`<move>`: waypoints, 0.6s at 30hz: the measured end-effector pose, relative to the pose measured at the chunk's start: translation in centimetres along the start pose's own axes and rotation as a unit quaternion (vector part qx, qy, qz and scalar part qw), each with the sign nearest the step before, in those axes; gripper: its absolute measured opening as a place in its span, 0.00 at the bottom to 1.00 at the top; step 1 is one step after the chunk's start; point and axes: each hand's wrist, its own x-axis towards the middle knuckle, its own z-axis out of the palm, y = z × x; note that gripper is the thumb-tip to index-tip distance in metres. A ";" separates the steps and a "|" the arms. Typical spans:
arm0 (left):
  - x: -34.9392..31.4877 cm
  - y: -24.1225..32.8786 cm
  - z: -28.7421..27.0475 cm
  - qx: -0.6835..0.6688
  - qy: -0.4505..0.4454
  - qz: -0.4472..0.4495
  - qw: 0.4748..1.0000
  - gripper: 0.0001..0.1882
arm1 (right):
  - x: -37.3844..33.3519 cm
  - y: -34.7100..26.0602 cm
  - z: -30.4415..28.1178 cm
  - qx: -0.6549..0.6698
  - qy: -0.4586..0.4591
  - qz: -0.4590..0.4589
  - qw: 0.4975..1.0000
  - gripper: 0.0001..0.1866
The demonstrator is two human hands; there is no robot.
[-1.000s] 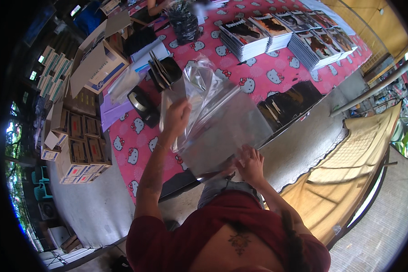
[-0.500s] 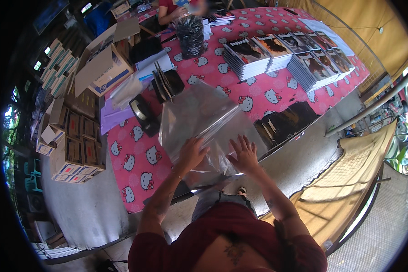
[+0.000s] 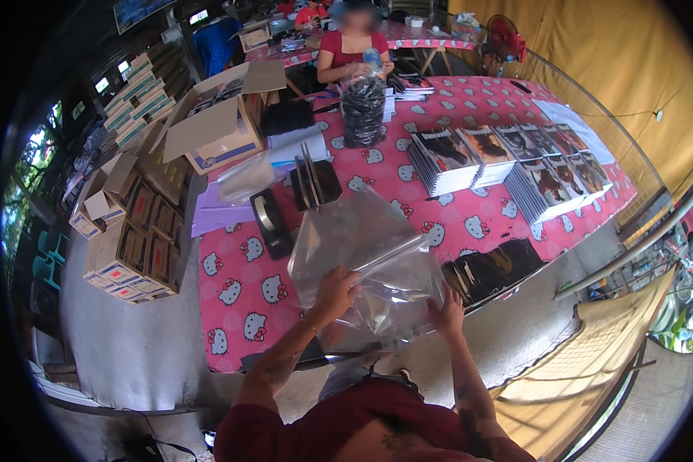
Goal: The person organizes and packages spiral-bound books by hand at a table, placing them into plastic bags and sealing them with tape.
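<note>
Sheets of clear plastic (image 3: 362, 231) lie in a loose, creased pile at the table's near edge, with a fold running across them. On the left part of the plastic rests my left hand (image 3: 336, 296), fingers apart and slightly bent. My right hand (image 3: 447, 311) is at the plastic's right edge, thumb and fingers closed on it. A black tape dispenser (image 3: 271, 223) stands just left of the plastic. Behind it is a black holder (image 3: 316, 183) with upright flat pieces.
Stacks of magazines (image 3: 543, 189) stand at the right, beyond a worn black box (image 3: 494, 271). A plastic-wrapped black bundle (image 3: 363, 112) stands before a person in red (image 3: 353, 48) across the pink table (image 3: 273, 291). Cartons (image 3: 135, 258) are piled at the left.
My right hand has moved from lying spread on the plastic to its right edge. My left hand stays on the plastic. The view has tilted up, showing more of the far side.
</note>
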 end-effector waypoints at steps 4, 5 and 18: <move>-0.7 2.9 -1.0 0.040 -0.020 0.005 0.999 0.22 | 0.2 1.3 -1.0 -0.004 -0.033 0.009 0.999 0.34; -1.0 3.7 -1.4 0.042 -0.017 0.002 0.999 0.23 | 0.3 1.8 -1.0 -0.001 -0.036 0.007 0.999 0.33; -2.4 1.1 -2.4 -0.163 -0.059 -0.143 0.974 0.21 | 10.3 -2.1 1.2 0.119 -0.001 -0.139 0.983 0.30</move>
